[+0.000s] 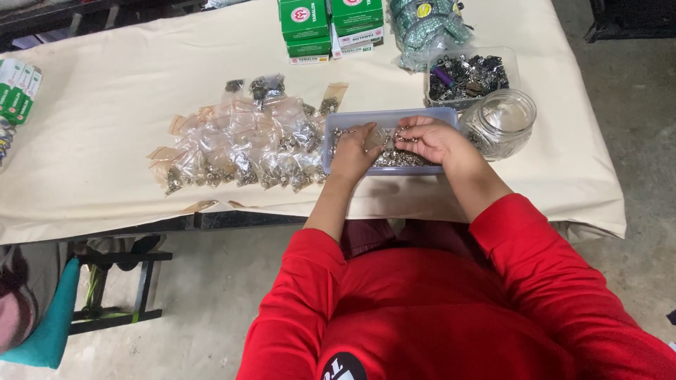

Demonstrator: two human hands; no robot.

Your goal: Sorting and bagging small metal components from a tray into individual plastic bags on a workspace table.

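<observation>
Shallow lavender plastic tray [331, 144] of small silver metal pieces [401, 159]: under both hands. Left hand [355, 151], fingers curled down onto the pieces; grasp cannot be told. Right hand [431, 138], fingers bent, pinching small pieces. Clear glass jar [501, 121]: just right of right hand. Heap of small clear plastic bags [243, 144]: left of left hand.

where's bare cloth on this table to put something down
Widest bare patch: the cloth between the green boxes at the left edge and the small clear bags. A strip lies right of the glass jar. Crowded: around the grey tray under both hands, and the far edge.
</observation>
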